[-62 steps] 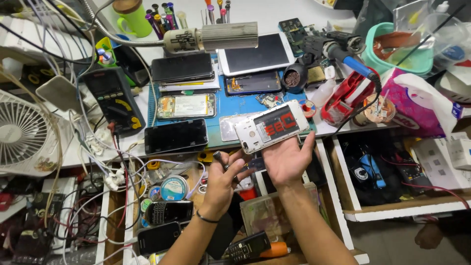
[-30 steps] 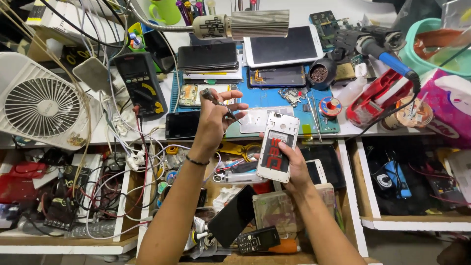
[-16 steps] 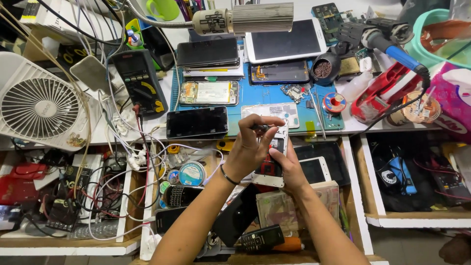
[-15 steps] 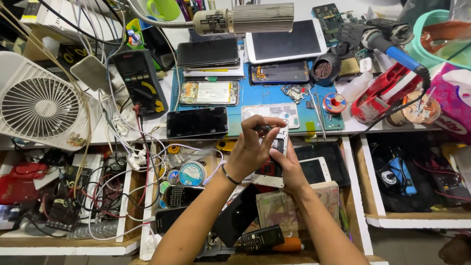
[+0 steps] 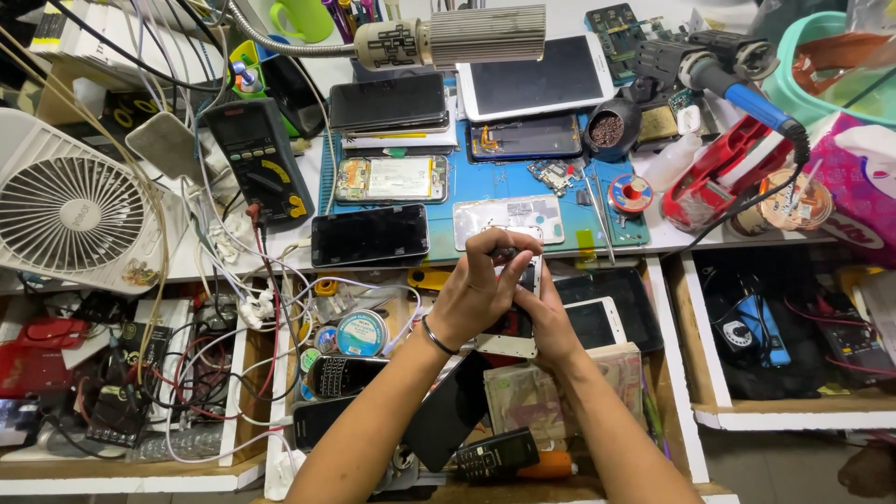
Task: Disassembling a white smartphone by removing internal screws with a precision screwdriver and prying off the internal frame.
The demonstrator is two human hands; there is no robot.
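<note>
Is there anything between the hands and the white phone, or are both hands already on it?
Nothing visible is between them. The right hand holds the white phone from below, and the left hand pinches at its upper end, covering most of it.

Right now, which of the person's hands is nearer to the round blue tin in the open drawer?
Left. The left hand hovers just right of the round blue tin; the right hand sits farther right, behind the white phone.

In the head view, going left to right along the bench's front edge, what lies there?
White fan → black multimeter → black phone lying screen-up → white phone frame → solder spool → red tool → round tape roll.
</note>
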